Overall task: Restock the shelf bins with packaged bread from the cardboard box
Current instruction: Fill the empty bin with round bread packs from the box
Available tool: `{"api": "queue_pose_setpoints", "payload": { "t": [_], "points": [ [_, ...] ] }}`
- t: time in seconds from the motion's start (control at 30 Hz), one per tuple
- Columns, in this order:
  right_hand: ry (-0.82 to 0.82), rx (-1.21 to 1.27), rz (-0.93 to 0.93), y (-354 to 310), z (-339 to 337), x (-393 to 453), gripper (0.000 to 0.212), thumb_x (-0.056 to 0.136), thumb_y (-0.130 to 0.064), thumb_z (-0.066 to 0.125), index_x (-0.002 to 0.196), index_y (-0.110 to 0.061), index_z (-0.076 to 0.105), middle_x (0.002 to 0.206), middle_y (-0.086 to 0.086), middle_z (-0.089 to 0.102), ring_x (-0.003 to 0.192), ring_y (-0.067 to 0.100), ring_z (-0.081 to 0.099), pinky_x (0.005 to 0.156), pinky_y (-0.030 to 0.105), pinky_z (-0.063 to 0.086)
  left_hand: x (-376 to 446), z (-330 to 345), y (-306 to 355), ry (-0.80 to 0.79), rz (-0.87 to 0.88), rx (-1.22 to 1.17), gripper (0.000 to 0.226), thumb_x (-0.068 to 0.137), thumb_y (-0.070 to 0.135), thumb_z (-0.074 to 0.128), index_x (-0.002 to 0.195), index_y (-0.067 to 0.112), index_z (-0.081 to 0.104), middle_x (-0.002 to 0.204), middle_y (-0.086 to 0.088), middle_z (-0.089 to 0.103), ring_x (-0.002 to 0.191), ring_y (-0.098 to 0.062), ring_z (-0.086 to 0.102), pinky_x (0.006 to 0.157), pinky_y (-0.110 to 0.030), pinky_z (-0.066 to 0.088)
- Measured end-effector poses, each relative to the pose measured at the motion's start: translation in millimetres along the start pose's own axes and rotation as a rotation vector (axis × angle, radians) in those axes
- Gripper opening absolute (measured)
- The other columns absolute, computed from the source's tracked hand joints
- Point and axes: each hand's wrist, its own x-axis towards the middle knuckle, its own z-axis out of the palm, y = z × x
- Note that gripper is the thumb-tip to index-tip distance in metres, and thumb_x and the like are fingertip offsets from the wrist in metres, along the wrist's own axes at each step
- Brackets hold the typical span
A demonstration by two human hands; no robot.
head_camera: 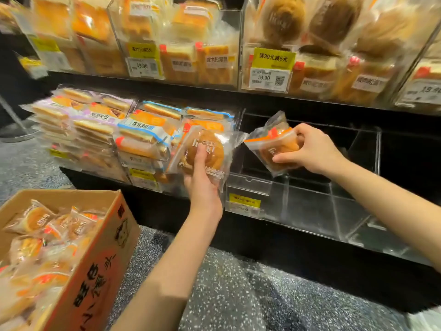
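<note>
My left hand (202, 182) grips a round bun in a clear packet (214, 144), held upright in front of the lower shelf, just left of the clear acrylic bin (307, 206). My right hand (312, 151) holds a second packaged bun (272, 144), tilted, over the open top of that bin. Nothing shows inside the bin. The cardboard box (95, 266) stands on the floor at the lower left, with several packaged buns (35, 218) inside.
Left of the bin, stacks of packaged sliced bread (143, 137) fill the lower shelf. The upper shelf carries clear bins of bread packets (334, 25) with yellow price tags (273, 58). Speckled grey floor (238, 295) lies below the black shelf base.
</note>
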Motion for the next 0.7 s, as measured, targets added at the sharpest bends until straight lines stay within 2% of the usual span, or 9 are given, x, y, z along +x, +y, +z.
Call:
{"api": "queue_pose_setpoints", "payload": {
  "t": [0.07,0.13,0.23,0.33,0.43,0.5,0.53,0.63,0.7],
  "points": [
    [0.013,-0.306,-0.116,12.1,7.0,24.6,0.060,0.060,-0.040,0.086,0.109,-0.017,0.060,0.101,0.002,0.061,0.095,0.021,0.058,0.080,0.034,0.048,7.2,-1.0,-3.7,0.024,0.000,0.034,0.061,0.080,0.033,0.071,0.132,0.021,0.042,0.120,0.002,0.064,0.108,-0.013,0.063,0.097,-0.036,0.049],
    [-0.001,-0.402,-0.124,25.5,25.5,44.5,0.061,0.062,-0.040,0.084,0.114,-0.017,0.060,0.105,0.006,0.063,0.099,0.026,0.059,0.083,0.039,0.051,13.5,-3.4,-7.7,0.006,-0.004,0.072,0.051,0.078,0.031,0.071,0.122,0.024,0.047,0.116,0.005,0.065,0.108,-0.012,0.062,0.093,-0.034,0.049],
    [-0.045,-0.527,-0.083,44.0,58.9,71.1,0.070,0.066,-0.040,0.082,0.122,-0.014,0.047,0.107,0.011,0.064,0.099,0.033,0.062,0.077,0.039,0.050,18.6,-6.0,-12.3,-0.012,-0.010,0.095,0.041,0.070,0.029,0.072,0.105,0.027,0.051,0.108,0.007,0.067,0.103,-0.011,0.064,0.093,-0.034,0.049],
    [-0.115,-0.622,-0.073,54.5,81.9,90.0,0.061,0.075,-0.040,0.074,0.124,-0.014,0.047,0.112,0.016,0.060,0.102,0.034,0.060,0.080,0.038,0.049,20.6,-7.2,-14.9,0.005,0.003,0.091,0.039,0.069,0.028,0.071,0.102,0.027,0.051,0.101,0.009,0.068,0.093,-0.006,0.066,0.081,-0.029,0.052],
    [-0.126,-0.765,-0.158,59.5,95.8,97.8,0.040,0.086,-0.038,0.064,0.117,-0.013,0.060,0.124,0.015,0.056,0.117,0.033,0.052,0.094,0.039,0.042,23.0,-7.0,-15.5,0.019,0.009,0.122,0.045,0.062,0.032,0.071,0.102,0.028,0.051,0.102,0.009,0.067,0.095,-0.007,0.065,0.084,-0.031,0.051],
    [-0.116,-0.887,-0.207,60.4,100.9,98.4,0.038,0.092,-0.038,0.057,0.118,-0.012,0.064,0.136,0.016,0.049,0.129,0.034,0.040,0.108,0.041,0.027,24.0,-6.4,-16.2,0.005,0.011,0.148,0.047,0.060,0.033,0.071,0.102,0.027,0.051,0.100,0.010,0.068,0.092,-0.005,0.066,0.083,-0.031,0.051],
    [-0.133,-0.933,-0.222,60.4,102.7,98.5,0.040,0.093,-0.038,0.054,0.120,-0.011,0.063,0.137,0.016,0.047,0.130,0.034,0.038,0.110,0.041,0.023,24.5,-6.2,-16.6,-0.001,0.014,0.154,0.047,0.059,0.032,0.071,0.102,0.027,0.052,0.097,0.012,0.069,0.090,-0.004,0.067,0.082,-0.031,0.052],
    [-0.225,-1.003,-0.245,58.4,104.8,96.6,0.042,0.092,-0.038,0.055,0.121,-0.008,0.059,0.125,0.012,0.053,0.116,0.029,0.048,0.098,0.037,0.035,22.0,-6.7,-15.3,-0.003,0.030,0.164,0.046,0.059,0.030,0.072,0.101,0.027,0.054,0.085,0.018,0.072,0.086,-0.002,0.067,0.083,-0.032,0.052],
    [-0.260,-0.999,-0.236,52.3,101.4,93.5,0.051,0.087,-0.042,0.063,0.122,-0.006,0.057,0.120,0.010,0.056,0.111,0.027,0.052,0.092,0.035,0.040,17.9,-6.1,-13.8,-0.019,0.039,0.185,0.044,0.061,0.028,0.073,0.101,0.026,0.056,0.083,0.018,0.073,0.086,-0.002,0.067,0.086,-0.034,0.052]
  ]
}}
